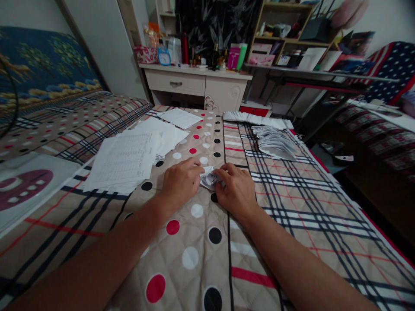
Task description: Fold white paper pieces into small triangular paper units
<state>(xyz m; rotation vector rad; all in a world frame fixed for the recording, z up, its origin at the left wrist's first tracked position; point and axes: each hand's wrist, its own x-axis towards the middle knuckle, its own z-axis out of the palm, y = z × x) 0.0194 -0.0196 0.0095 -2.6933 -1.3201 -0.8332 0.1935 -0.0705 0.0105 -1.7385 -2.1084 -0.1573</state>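
Between my two hands lies a small piece of folded paper with printed marks, resting on the bedspread. My left hand presses its left side with curled fingers. From the other side my right hand grips the paper's right edge, thumb below and fingers above. Both hands partly cover the paper. Left of them is a spread of white printed sheets. Farther off to the right sits a bundle of folded paper pieces, with a long row of folded paper behind it.
The patterned bedspread covers the surface under my arms. A clear plastic package with a purple print lies at the left. Beyond the bed stand a white dresser crowded with bottles, and a desk with shelves.
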